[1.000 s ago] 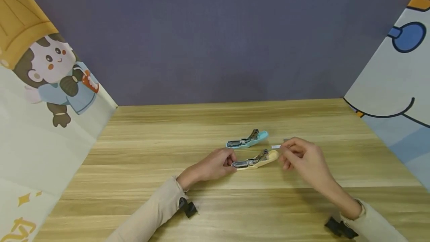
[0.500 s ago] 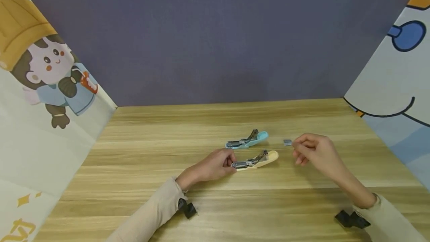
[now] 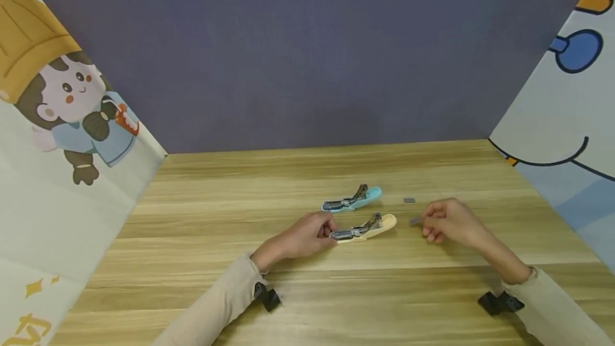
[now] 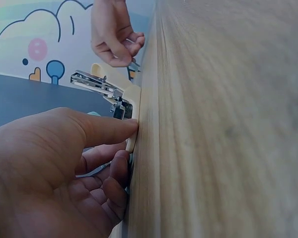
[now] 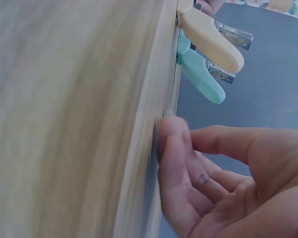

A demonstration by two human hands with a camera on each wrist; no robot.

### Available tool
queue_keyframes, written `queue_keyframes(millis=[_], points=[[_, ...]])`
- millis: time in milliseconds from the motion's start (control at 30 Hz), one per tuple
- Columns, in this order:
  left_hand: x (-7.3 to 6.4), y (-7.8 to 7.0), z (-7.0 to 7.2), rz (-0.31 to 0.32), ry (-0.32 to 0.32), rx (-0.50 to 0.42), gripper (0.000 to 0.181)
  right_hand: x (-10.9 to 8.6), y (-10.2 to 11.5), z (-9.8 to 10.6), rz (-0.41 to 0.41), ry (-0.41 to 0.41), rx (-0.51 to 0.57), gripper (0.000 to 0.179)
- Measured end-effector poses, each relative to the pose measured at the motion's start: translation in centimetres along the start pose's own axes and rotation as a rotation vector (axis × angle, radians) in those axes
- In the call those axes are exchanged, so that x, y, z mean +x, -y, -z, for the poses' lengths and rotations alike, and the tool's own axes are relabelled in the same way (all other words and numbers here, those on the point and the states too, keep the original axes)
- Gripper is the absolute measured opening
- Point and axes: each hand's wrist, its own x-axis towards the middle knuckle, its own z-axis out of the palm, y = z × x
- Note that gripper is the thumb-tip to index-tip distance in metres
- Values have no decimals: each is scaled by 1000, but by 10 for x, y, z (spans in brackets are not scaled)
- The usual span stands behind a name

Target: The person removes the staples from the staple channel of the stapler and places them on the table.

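Observation:
A cream stapler point(image 3: 363, 232) lies opened up on the table, its metal magazine raised toward the right end. My left hand point(image 3: 307, 235) pinches its left end between thumb and fingers, as the left wrist view also shows. To the right of this stapler, my right hand point(image 3: 451, 221) pinches a small grey strip of staples point(image 3: 414, 221) between thumb and index finger, low over the table. Just behind, another grey staple strip point(image 3: 409, 200) lies flat on the wood. A light-blue stapler point(image 3: 352, 200), likewise opened, lies beyond the cream one.
The wood-grain table point(image 3: 216, 196) ends at a dark blue-grey panel point(image 3: 307, 57) at the back. Side panels with cartoon prints point(image 3: 81, 100) stand left and right. A black wrist camera point(image 3: 499, 303) sits by the right cuff, another by the left.
My right hand has moved right, away from the cream stapler, then slightly toward me with a staple strip, uncovering the other strip on the table. The left hand keeps its hold.

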Motion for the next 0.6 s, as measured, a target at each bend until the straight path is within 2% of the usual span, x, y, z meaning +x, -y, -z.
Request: queue_keyframes(millis=[167, 600], points=[[1, 1, -1, -10, 4, -8, 19, 0, -3, 1, -16, 68, -21, 16], [1, 2, 1, 8, 15, -16, 20, 3, -4, 0, -33, 167, -11, 18]])
